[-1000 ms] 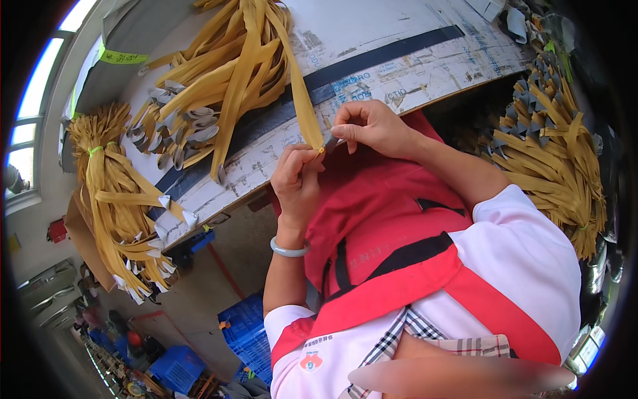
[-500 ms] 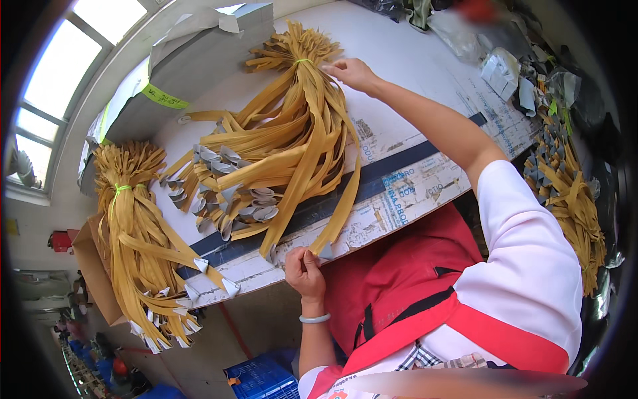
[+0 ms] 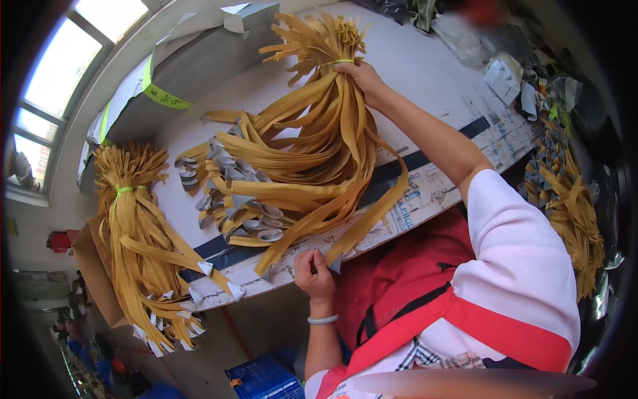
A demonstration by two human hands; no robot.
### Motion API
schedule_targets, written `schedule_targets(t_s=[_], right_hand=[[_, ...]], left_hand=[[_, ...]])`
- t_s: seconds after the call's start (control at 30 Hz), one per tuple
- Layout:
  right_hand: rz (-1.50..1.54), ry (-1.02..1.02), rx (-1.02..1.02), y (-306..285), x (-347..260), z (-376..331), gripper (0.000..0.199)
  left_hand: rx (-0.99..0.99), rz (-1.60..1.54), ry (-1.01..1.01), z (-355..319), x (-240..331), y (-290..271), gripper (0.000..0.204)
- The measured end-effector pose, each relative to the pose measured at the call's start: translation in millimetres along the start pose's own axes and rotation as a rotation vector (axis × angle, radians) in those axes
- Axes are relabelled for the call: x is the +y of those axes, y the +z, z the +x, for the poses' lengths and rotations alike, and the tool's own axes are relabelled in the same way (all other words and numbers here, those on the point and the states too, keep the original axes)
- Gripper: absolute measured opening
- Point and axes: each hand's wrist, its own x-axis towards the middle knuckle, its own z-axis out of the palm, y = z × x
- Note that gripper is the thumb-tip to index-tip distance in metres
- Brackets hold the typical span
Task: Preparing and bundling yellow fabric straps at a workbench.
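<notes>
A large bundle of mustard-yellow fabric strips [image 3: 345, 120] with grey end tabs lies across the table, bound near its far end by a thin yellow-green tie [image 3: 337, 62]. My right hand [image 3: 359, 78] is wrapped round the bundle at this tie, its fingers partly hidden behind the strips. At the table's near edge, my left hand [image 3: 314, 276] is closed, fingers curled in and thumb against them. Whether anything is inside it does not show. Just right of it, one strip's grey tab [image 3: 335, 265] hangs at the edge.
Another tied bundle of yellow strips [image 3: 133, 219] hangs over the table's left end by a cardboard box [image 3: 93, 266]. A grey-lined carton [image 3: 199, 60] stands at the back left. Plastic bags [image 3: 458, 36] lie far right; a blue crate [image 3: 262, 378] sits below.
My right hand has gone from the bundle's side to gripping it at the tie. The bundle has shifted to the right, its strips dragging along. My left hand stays closed near the edge.
</notes>
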Motion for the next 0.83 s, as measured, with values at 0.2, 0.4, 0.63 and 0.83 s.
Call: schedule_targets(t_s=[0.2,0.4,0.63,0.83], right_hand=[[0.090,-0.395,0.133,-33,-201,-206,0.028],[-0.163,-0.792,0.138,-18,-342,-293,0.053],[-0.460,-0.943,0.196,-35,-436,-328,0.043],[-0.814,-1.003,0.344,-148,-558,-302,0.057]], left_hand=[[0.024,0.001,0.085,2,1,11,0.002],[-0.013,-0.022,-0.019,-6,-5,10,0.015],[-0.093,-0.021,-0.085,-3,3,13,0.018],[-0.064,0.101,0.055,-2,1,19,0.020]])
